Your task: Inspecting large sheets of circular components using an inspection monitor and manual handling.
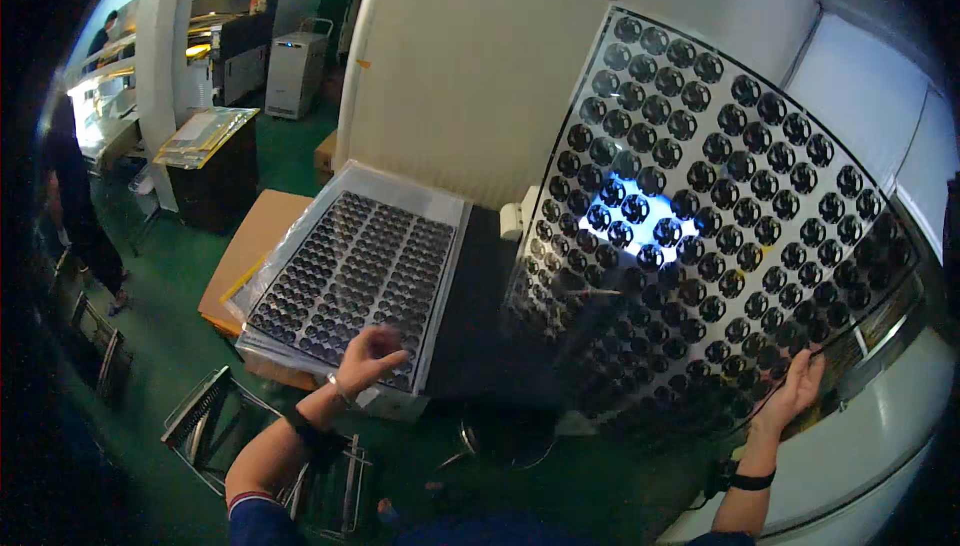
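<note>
R hand (797, 386) at 4 o'clock holds dotted sheet (720, 176) (3 o'clock, tilted up) by its rim, prob. to keep fingers off the discs (707, 68); L hand (366, 360), empty, loosely curled, is over matching sheet (345, 271) at 9 o'clock, contact unclear.

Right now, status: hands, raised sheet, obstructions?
Right hand: grip on lower edge of black-dotted sheet, raised, tilted. Left hand: empty, near flat dotted sheet. Possible floor snag: metal frame.
</note>
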{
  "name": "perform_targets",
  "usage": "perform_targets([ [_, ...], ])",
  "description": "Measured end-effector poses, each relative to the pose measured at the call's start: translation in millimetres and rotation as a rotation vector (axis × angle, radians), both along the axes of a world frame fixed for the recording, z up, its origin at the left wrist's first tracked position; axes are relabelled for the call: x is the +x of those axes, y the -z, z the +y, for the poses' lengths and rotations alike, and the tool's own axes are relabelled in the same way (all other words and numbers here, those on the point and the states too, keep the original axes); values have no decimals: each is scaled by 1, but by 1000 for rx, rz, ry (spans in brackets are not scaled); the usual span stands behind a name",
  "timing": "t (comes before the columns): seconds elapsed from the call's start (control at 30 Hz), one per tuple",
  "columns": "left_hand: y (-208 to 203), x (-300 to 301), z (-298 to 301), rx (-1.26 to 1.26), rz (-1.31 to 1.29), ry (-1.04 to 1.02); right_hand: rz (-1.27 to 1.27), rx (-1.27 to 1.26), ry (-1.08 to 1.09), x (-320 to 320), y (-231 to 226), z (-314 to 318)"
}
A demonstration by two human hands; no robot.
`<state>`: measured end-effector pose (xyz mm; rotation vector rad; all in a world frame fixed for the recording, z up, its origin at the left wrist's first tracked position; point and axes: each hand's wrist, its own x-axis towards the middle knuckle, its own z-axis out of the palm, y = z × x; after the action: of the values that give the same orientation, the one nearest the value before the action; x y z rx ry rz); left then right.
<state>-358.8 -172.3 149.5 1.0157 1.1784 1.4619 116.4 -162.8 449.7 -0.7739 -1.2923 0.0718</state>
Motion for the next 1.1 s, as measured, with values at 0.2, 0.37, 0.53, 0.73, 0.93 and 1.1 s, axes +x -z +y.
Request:
perform_targets([
  [0.2, -80, 20, 57, 331, 261, -10, 119, 28, -72, -4, 14, 16],
  [0.37, -107, 3, 60, 423, 199, 187, 141, 36, 10, -6, 28, 22],
  [0.53, -124, -28, 32, 384, 128, 353, 351, -24, 237, -4, 45, 44],
  [0.73, -135, -44, -5, 281, 140, 264, 417, -38, 280, 13, 60, 65],
  [0.93, -144, -28, -44, 332, 265, 197, 396, -39, 167, 13, 66, 58],
  [1.1, -146, -27, -56, 348, 202, 163, 390, -40, 118, 6, 68, 64],
])
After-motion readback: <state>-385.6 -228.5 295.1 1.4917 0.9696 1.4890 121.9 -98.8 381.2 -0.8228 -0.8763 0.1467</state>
